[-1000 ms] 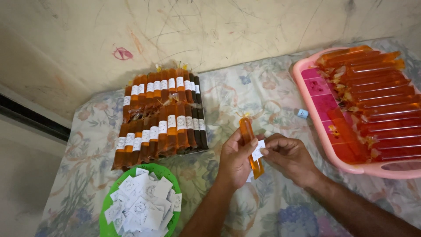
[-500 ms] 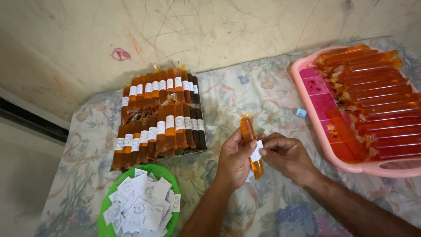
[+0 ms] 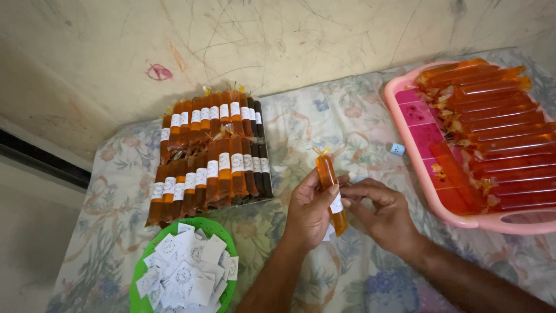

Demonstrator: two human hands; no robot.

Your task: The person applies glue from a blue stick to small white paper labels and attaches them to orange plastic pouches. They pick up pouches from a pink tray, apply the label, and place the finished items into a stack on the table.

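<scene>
Orange pouch: a long sealed plastic tube of orange liquid [image 3: 328, 184] stands nearly upright between both hands, its knotted top pointing toward the wall, over the middle of the bed.
Left hand: the left hand [image 3: 308, 210] is curled around the tube from the left, fingers and thumb closed on its lower half.
Right hand: the right hand [image 3: 383, 213] comes in from the right, thumb and fingertips pressed against the tube's side where a small white label [image 3: 336, 203] sits.
Label: it lies on the tube's lower half, partly under the right thumb; whether it is fully stuck down I cannot tell.
Bed: a flowered sheet [image 3: 324, 124] covers the bed that carries everything.
Labelled stack: two rows of labelled orange and dark tubes [image 3: 211, 153] lie side by side near the left edge, close to the wall.
Green bowl: a green bowl [image 3: 223, 227] heaped with loose white labels [image 3: 186, 272] sits at the near left corner, just below the stack.
Pink tray: a pink tray [image 3: 416, 182] at the right edge holds unlabelled orange tubes [image 3: 498, 139].
Small cap: a little blue and white object [image 3: 397, 149] lies on the sheet just left of the tray.
</scene>
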